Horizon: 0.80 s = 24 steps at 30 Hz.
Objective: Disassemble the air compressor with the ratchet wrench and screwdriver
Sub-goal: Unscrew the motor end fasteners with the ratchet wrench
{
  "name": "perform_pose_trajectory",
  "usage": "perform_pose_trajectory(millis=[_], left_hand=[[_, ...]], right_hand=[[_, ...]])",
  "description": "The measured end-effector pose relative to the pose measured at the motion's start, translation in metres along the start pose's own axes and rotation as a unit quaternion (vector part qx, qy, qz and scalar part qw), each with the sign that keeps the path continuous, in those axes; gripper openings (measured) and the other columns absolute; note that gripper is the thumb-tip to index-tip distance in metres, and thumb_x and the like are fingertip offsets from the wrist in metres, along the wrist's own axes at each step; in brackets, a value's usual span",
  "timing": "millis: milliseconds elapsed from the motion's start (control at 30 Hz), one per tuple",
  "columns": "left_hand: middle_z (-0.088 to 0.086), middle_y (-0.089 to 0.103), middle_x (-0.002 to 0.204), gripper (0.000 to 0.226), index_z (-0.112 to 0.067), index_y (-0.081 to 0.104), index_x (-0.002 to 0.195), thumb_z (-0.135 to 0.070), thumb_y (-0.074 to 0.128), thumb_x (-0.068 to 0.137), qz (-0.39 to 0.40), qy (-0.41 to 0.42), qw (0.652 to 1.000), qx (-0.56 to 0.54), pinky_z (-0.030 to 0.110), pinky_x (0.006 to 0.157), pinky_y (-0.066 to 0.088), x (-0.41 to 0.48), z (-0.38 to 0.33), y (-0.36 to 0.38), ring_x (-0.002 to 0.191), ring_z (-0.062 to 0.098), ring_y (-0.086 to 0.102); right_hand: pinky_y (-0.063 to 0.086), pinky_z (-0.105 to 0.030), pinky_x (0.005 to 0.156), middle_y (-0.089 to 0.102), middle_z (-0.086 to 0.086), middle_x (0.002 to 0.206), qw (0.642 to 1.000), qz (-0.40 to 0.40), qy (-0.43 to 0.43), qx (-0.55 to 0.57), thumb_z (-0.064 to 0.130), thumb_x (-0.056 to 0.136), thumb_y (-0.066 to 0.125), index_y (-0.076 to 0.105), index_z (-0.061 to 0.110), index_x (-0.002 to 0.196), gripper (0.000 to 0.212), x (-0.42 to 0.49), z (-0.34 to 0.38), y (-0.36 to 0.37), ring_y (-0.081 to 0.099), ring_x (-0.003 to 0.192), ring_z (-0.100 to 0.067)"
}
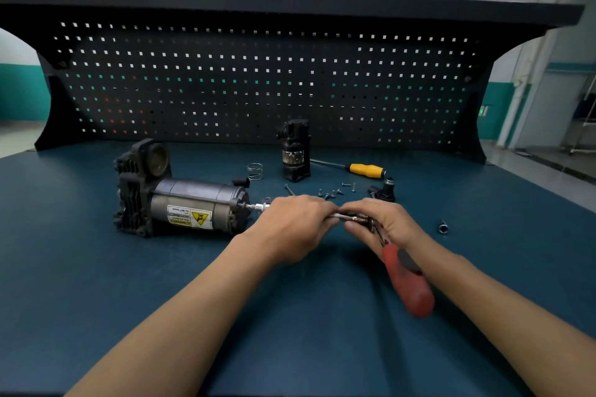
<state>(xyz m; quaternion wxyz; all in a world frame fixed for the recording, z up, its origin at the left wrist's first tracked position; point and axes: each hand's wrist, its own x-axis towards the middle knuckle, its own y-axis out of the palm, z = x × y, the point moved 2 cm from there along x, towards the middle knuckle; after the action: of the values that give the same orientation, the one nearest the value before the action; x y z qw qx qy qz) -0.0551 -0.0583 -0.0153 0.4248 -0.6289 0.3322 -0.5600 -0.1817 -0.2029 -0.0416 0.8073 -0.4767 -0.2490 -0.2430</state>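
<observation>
On the left half of the worktop lies the air compressor, on its side. Its motor barrel runs left to right, with the finned head at the far left and the end cap facing our hands. From that end cap a slim extension bar runs straight out to the right, in line with the barrel.

Our left hand is the nearer one to the compressor, and its fingers curl over the bar, steadying it. Our right hand, close beside the left, grips the head of the ratchet wrench, whose red handle points down toward us, crosswise to the bar.

So the fastener lies to the left of both hands, along the bar's axis. We judge that the coming swing of the handle must turn about that line without tipping the bar off it. Whether the socket sits fully on a bolt we cannot tell, as the tip is small and blurred.

Behind the hands lie loose screws, a spring, a separate black part standing upright, and the yellow-handled screwdriver, untouched.
</observation>
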Motion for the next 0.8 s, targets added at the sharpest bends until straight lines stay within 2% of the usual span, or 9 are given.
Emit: perform_pose_trajectory(millis=[100, 200, 333, 467, 533, 600, 667, 733, 800], left_hand=[[-0.004, 0.065, 0.109, 0.03, -0.025, 0.06, 0.115, -0.043, 0.039, 0.104, 0.024, -0.005, 1.0, 0.005, 0.037, 0.072, 0.041, 0.002, 0.001, 0.0, 0.104, 0.024, 0.058], [-0.005, 0.065, 0.106, 0.029, -0.025, 0.065, 0.118, -0.041, 0.045, 0.103, 0.026, 0.022, 0.999, -0.015, 0.035, 0.074, 0.04, -0.002, 0.001, -0.001, 0.104, 0.02, 0.057], [-0.001, 0.066, 0.095, 0.023, -0.022, 0.07, 0.114, -0.034, 0.057, 0.099, -0.001, 0.063, 0.997, -0.055, 0.037, 0.074, 0.043, -0.006, 0.002, -0.005, 0.096, 0.021, 0.057], [0.0, 0.069, 0.089, 0.022, -0.026, 0.073, 0.115, -0.034, 0.062, 0.097, -0.009, 0.083, 0.995, -0.06, 0.039, 0.075, 0.046, -0.007, 0.003, -0.008, 0.09, 0.02, 0.056], [-0.003, 0.07, 0.092, 0.022, -0.03, 0.072, 0.115, -0.037, 0.062, 0.096, -0.004, 0.072, 0.996, -0.055, 0.037, 0.076, 0.046, -0.007, 0.003, -0.009, 0.092, 0.019, 0.057], [-0.006, 0.068, 0.094, 0.02, -0.033, 0.07, 0.112, -0.041, 0.06, 0.096, 0.014, 0.049, 0.998, -0.037, 0.037, 0.076, 0.046, -0.007, 0.003, -0.009, 0.094, 0.017, 0.058], [-0.005, 0.066, 0.095, 0.02, -0.031, 0.064, 0.107, -0.045, 0.052, 0.098, 0.047, 0.03, 0.998, 0.008, 0.038, 0.075, 0.045, -0.006, 0.001, -0.006, 0.096, 0.021, 0.06], [-0.003, 0.065, 0.102, 0.023, -0.028, 0.056, 0.106, -0.045, 0.042, 0.101, 0.069, 0.022, 0.996, 0.046, 0.04, 0.078, 0.045, -0.006, -0.003, -0.002, 0.1, 0.025, 0.061], [-0.002, 0.064, 0.109, 0.025, -0.024, 0.051, 0.108, -0.043, 0.035, 0.104, 0.07, 0.02, 0.996, 0.054, 0.042, 0.083, 0.045, -0.004, -0.007, 0.0, 0.104, 0.026, 0.06]], right_hand=[[0.043, -0.007, 0.076, 0.07, 0.018, 0.094, 0.999, 0.016, 0.031, -0.001, 0.027, 0.09, 0.07, 0.068, 0.035, 0.108, 0.019, -0.002, -0.003, 0.0, 0.064, 0.088, 0.004], [0.045, -0.018, 0.059, 0.069, 0.009, 0.081, 0.982, 0.055, 0.159, 0.09, 0.038, 0.097, 0.062, 0.07, 0.029, 0.091, 0.013, -0.003, -0.001, 0.002, 0.06, 0.066, -0.008], [0.02, -0.016, 0.035, 0.057, -0.011, 0.064, 0.856, 0.071, 0.388, 0.335, 0.046, 0.101, 0.05, 0.064, 0.008, 0.092, 0.042, 0.001, 0.006, -0.001, 0.032, 0.037, -0.012], [0.015, -0.01, 0.028, 0.05, -0.007, 0.059, 0.726, 0.127, 0.495, 0.459, 0.049, 0.095, 0.053, 0.059, 0.014, 0.083, 0.038, 0.002, 0.014, -0.004, 0.026, 0.03, -0.005], [0.015, -0.01, 0.026, 0.046, -0.003, 0.056, 0.697, 0.13, 0.517, 0.48, 0.046, 0.095, 0.053, 0.057, 0.016, 0.084, 0.032, 0.001, 0.016, -0.004, 0.025, 0.029, -0.003], [0.015, -0.011, 0.028, 0.045, -0.003, 0.056, 0.729, 0.116, 0.504, 0.449, 0.043, 0.1, 0.051, 0.058, 0.017, 0.092, 0.028, 0.0, 0.016, 0.0, 0.025, 0.032, -0.004], [0.019, -0.015, 0.032, 0.048, -0.005, 0.056, 0.825, 0.097, 0.442, 0.34, 0.041, 0.102, 0.051, 0.064, 0.018, 0.091, 0.029, -0.001, 0.015, 0.002, 0.028, 0.035, -0.008], [0.033, -0.021, 0.041, 0.053, 0.0, 0.057, 0.929, 0.068, 0.308, 0.195, 0.034, 0.104, 0.053, 0.069, 0.018, 0.082, 0.032, -0.002, 0.016, 0.004, 0.04, 0.041, -0.009], [0.044, -0.018, 0.063, 0.063, 0.014, 0.068, 0.984, 0.046, 0.158, 0.067, 0.022, 0.102, 0.057, 0.07, 0.02, 0.083, 0.024, -0.002, 0.016, 0.001, 0.056, 0.061, 0.0]])
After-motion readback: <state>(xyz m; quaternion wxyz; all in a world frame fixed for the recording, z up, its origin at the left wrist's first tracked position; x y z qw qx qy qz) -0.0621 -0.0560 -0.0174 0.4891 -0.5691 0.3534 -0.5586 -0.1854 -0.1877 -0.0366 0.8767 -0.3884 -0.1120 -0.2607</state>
